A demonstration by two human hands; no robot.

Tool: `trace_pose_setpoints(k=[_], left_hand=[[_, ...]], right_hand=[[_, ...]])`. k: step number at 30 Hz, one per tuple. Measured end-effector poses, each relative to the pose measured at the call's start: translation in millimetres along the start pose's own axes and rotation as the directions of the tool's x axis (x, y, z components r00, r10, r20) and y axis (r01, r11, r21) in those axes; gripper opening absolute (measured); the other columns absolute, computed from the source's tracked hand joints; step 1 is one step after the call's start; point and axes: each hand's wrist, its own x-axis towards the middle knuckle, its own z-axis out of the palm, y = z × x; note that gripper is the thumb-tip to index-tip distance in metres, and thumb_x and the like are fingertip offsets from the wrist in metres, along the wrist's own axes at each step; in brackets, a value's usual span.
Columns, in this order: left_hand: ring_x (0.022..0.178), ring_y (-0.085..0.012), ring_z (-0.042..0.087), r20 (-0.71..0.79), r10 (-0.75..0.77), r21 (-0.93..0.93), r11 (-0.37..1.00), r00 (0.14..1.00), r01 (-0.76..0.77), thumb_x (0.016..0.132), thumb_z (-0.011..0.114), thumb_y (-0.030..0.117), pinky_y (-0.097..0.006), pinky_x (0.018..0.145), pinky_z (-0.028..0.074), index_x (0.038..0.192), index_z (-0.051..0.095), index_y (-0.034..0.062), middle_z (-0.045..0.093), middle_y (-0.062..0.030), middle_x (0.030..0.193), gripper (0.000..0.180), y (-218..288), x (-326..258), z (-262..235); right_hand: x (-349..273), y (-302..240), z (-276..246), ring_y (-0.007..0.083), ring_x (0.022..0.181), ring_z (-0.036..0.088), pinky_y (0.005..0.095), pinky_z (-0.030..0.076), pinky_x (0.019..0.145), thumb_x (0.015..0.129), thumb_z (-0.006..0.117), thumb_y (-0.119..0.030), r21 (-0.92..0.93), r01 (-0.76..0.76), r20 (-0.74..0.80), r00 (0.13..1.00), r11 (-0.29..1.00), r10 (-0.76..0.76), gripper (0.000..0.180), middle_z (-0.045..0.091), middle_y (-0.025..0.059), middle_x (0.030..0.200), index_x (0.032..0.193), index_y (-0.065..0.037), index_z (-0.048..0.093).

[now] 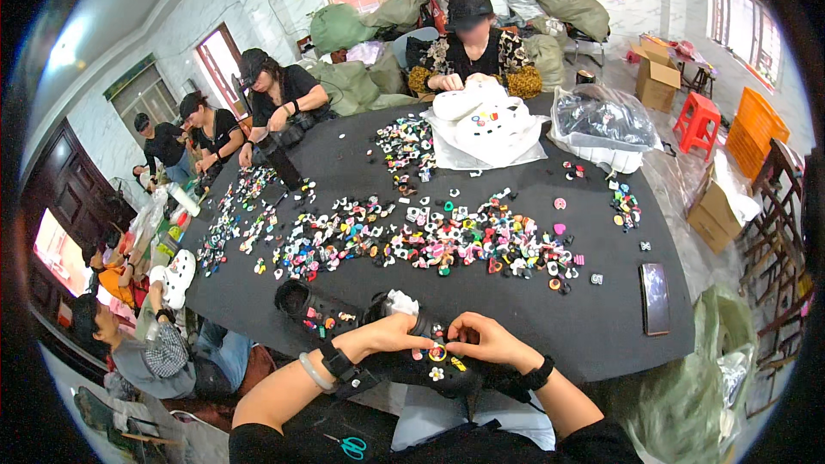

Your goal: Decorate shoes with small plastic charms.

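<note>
A black clog [444, 384] is held close to my body at the table's near edge, its toe toward me. Colourful shoe charms are set in it, among them a white flower charm [436, 373] and a round yellow-rimmed charm [438, 352]. My left hand [391, 335] grips the clog from the left, its thumb by the round charm. Curled in a pinch, the fingers of my right hand [488, 340] meet the right edge of that charm. White stuffing paper [401, 302] shows at the clog's far end. Another black clog [322, 309] with charms lies to the left.
Many loose charms [430, 245] spread across the black table [516, 318]. A phone [654, 299] lies at the right. White clogs [490, 125] rest on plastic before a person opposite; other people work along the left. Teal scissors [351, 447] are below. Sacks, boxes and a red stool [698, 123] stand around.
</note>
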Motion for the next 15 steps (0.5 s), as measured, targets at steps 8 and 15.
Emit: trace_pose_setpoints(k=[8, 15], left_hand=[[0.076, -0.0073, 0.06, -0.004, -0.078, -0.144, 0.987, 0.997, 0.076, 0.081, 0.075, 0.028, -0.025, 0.068, 0.048, 0.096, 0.069, -0.0011, 0.069, -0.0035, 0.084, 0.033, -1.1, 0.3, 9.4], [0.074, -0.0055, 0.058, -0.054, -0.042, -0.02, 0.999, 0.998, 0.041, 0.082, 0.075, 0.026, -0.026, 0.069, 0.049, 0.099, 0.07, 0.0048, 0.07, -0.001, 0.083, 0.028, 10.1, -1.1, 8.2]], right_hand=[[4.1, 53.3, -6.9, 0.0023, 0.075, 0.049, 0.0191, 0.04, 0.066, 0.087, 0.07, -0.017, 0.433, -0.191, 0.114, 0.981, 0.881, 0.157, 0.016, 0.054, -0.0064, 0.082, 0.094, -0.007, 0.059], [11.9, 56.2, -9.4, 0.002, 0.07, 0.045, 0.0189, 0.038, 0.062, 0.087, 0.07, -0.017, 0.414, -0.181, 0.149, 0.98, 0.892, 0.13, 0.015, 0.052, -0.0074, 0.076, 0.093, -0.008, 0.06]])
